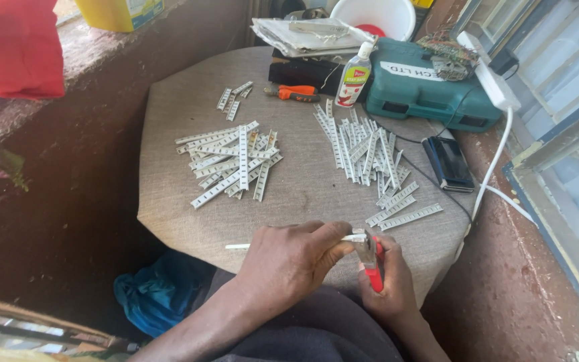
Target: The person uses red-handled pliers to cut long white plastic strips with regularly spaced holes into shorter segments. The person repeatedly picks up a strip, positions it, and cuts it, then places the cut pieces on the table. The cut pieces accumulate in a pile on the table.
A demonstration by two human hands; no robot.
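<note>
My left hand (289, 261) pinches a thin white strip (238, 246) that runs under the fingers to the jaws of red-handled pliers (370, 257). My right hand (389, 285) grips those pliers at the near edge of a cloth-covered table (169, 134). One heap of white notched strips (232, 163) lies at the centre left. A second heap of strips (370, 154) lies at the centre right. A few short strip pieces (232, 99) lie farther back.
A green tool case (430, 87), a small white bottle (354, 75), an orange-handled tool (294, 92) and stacked papers (306, 33) sit at the back. A dark phone (448, 163) and white cable (494, 161) lie right. A window frame (557, 154) borders the right; blue cloth (159, 291) lies below left.
</note>
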